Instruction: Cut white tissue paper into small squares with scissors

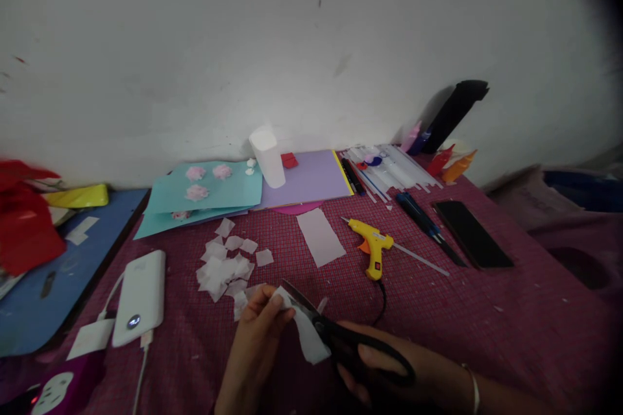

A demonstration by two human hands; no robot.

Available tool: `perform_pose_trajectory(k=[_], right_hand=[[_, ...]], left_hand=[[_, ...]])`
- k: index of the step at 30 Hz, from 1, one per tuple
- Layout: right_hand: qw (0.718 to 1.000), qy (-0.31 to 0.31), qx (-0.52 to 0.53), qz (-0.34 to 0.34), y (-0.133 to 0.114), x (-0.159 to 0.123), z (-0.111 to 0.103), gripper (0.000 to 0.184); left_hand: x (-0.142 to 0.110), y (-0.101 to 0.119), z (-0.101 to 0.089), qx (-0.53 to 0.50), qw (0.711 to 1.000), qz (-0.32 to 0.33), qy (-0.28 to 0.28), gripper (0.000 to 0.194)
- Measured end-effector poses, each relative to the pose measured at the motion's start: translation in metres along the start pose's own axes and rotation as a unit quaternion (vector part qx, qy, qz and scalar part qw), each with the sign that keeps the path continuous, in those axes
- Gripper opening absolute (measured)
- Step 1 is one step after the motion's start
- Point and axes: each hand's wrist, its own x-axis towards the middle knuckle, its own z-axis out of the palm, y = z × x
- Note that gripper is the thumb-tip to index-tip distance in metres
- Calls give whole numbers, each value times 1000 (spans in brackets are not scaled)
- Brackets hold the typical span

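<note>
Pinched between the thumb and fingers of my left hand [260, 324] is a strip of white tissue paper [311, 339], its loose end hanging to the right. My right hand [389, 353] grips black-handled scissors [357, 343]. Their blades reach across the strip close to my left fingertips; how far apart the blades are is hard to make out. Just beyond my left hand lies a loose pile of small cut paper pieces [224, 269]. A pale rectangular sheet of paper [321, 237] rests farther back.
A yellow glue gun [372, 243] with its cord lies right of centre, near a blue cutter [423, 220] and a phone [472, 233]. Pink paper flowers [197, 192] sit on teal sheets [233, 193]. A white power bank [141, 295] with cables is at left.
</note>
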Motion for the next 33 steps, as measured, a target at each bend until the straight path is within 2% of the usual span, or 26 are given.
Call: perform_pose_trajectory(k=[4,8,14,16,19,23,26,29,33], right_hand=[[1000,11,8,-2,-1,1,2,63],[999,34,-33,-10,-3,2,4,60],[995,76,-70,3,-2,6,7,64],[995,62,-81,11,-6,5,7,66],[993,18,-117,-20,-16,-2,3,64],[990,55,-114,-66,-21,-16,-3,55],[992,74,-78,-69,-18,-25,-5,56],[995,48,-51,-69,-14,-25,-2,57],[997,-14,68,-30,-6,-8,5,61]], left_hand=[[-2,-6,2,11,999,-21,-26,19],[-3,-9,6,26,998,-38,-44,19],[-2,-8,7,14,999,-33,-32,23],[-3,-5,8,17,999,-29,-29,23],[-5,2,7,39,999,-7,-30,22],[-4,25,4,116,990,78,-7,20],[-3,53,5,208,962,174,20,18],[-5,83,14,243,943,227,34,17],[-8,108,27,274,933,231,43,16]])
